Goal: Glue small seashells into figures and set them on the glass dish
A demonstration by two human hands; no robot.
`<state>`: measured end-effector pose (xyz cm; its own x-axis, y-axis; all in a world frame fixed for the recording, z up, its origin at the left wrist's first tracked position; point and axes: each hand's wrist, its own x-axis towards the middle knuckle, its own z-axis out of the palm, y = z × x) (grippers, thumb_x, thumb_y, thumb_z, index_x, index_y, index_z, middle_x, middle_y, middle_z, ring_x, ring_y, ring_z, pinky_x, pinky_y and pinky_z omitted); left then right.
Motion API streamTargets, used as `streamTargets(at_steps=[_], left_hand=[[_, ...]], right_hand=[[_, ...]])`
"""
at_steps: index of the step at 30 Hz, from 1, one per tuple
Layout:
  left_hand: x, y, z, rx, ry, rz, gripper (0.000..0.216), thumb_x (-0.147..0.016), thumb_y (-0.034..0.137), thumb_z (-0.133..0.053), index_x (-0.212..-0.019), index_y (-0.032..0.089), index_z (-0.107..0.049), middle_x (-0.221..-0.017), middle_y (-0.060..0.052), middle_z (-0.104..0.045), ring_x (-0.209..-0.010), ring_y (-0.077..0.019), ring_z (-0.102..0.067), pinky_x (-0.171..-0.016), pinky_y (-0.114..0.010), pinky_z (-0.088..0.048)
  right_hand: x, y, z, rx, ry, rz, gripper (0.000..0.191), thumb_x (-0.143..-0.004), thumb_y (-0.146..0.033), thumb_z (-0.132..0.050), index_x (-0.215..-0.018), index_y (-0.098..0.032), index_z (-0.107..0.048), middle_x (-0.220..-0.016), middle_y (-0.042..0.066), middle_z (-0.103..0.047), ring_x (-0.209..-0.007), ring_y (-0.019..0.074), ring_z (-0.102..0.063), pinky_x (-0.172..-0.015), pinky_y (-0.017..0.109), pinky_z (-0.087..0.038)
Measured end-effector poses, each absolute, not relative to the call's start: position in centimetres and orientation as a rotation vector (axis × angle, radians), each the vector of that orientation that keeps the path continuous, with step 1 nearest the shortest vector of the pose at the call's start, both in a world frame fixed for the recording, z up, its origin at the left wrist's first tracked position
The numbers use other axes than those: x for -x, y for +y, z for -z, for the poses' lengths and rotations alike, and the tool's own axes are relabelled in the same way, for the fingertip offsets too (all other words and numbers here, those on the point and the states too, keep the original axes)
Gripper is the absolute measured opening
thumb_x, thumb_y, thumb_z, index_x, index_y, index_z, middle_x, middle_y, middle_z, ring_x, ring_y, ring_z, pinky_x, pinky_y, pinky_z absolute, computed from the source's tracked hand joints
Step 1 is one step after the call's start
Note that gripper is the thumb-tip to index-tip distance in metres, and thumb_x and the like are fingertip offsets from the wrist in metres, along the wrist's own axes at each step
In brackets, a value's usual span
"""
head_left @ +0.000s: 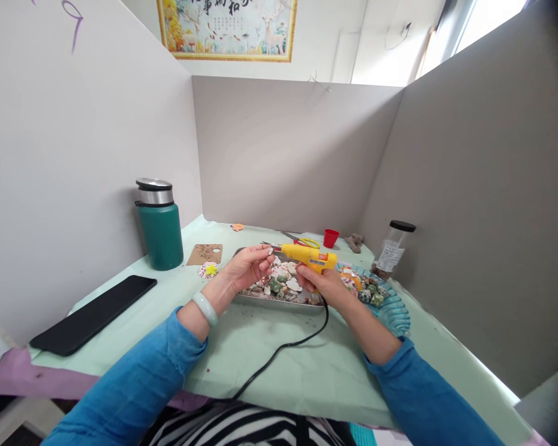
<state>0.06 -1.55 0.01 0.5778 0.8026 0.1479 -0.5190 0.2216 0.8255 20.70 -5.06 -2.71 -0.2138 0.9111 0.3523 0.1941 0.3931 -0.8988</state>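
My right hand (324, 286) is wrapped round the handle of a yellow hot glue gun (302, 253), its nozzle pointing left. A black cord runs from the gun down to the table's front edge. My left hand (247, 267) pinches a small whitish piece (270, 251) right by the nozzle; its exact kind is too small to tell. Below both hands lies a metal tray (279, 303) full of shells and stones, partly covered by the hands. A blue scalloped plate (397, 313) with patterned stones and colourful pieces stands beyond my right wrist.
On the left are a green flask (160, 235), a black flat case (95, 314), a brown card (204, 254) and a flower-shaped piece (209, 270). Scissors (307, 242), a red cup (330, 237) and a clear jar (393, 249) stand farther back. Grey partitions (288, 148) enclose the table.
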Motion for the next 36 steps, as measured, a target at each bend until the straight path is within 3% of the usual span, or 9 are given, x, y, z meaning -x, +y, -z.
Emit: streamTargets(at_steps=[7, 36], left_hand=[[0.2, -1.4, 0.1, -0.997, 0.321, -0.928, 0.002, -0.077, 0.01, -0.061, -0.077, 0.009, -0.059, -0.056, 0.002, -0.054, -0.039, -0.002, -0.044, -0.047, -0.014, -0.047], [0.3, -0.7, 0.6, -1.036, 0.366, -0.958, 0.012, -0.073, 0.013, -0.068, -0.083, 0.01, -0.062, -0.055, 0.001, -0.057, -0.042, -0.005, -0.049, -0.047, -0.018, -0.048]], right_hand=[[-20.7, -5.1, 2.4, 0.958, -1.693, -0.937, 0.034, -0.079, -0.046, -0.058, -0.062, -0.017, -0.056, -0.052, -0.003, -0.05, -0.044, 0.0076, -0.04, -0.045, 0.023, -0.033], [-20.6, -5.1, 2.3, 1.001, -1.664, -0.904, 0.034, -0.076, -0.048, -0.06, -0.059, -0.018, -0.056, -0.05, -0.003, -0.05, -0.043, 0.0082, -0.039, -0.044, 0.023, -0.032]])
